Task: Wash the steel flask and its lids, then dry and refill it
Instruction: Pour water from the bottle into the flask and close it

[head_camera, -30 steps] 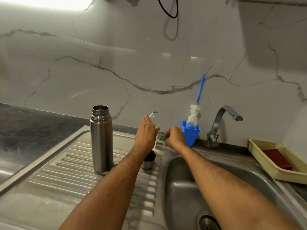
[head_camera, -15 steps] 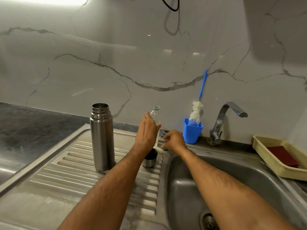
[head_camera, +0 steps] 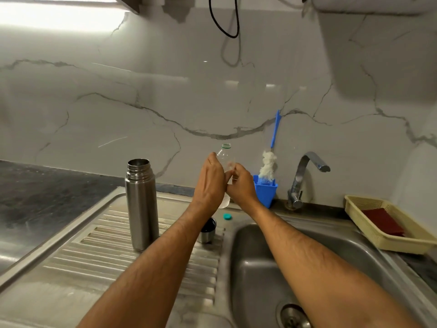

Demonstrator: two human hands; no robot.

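Steel flask [head_camera: 142,207] stands upright, mouth open, just left of the left hand [head_camera: 209,183], whose fingers, like the right hand's [head_camera: 241,185], clasp a clear plastic bottle [head_camera: 225,155].

Your steel flask [head_camera: 142,207] stands upright and uncapped on the ribbed drainboard, its threaded mouth open. Just to its right, partly hidden by your forearm, a small steel lid [head_camera: 208,230] sits on the same ridges, apparently dark hollow upward, near the basin's edge.
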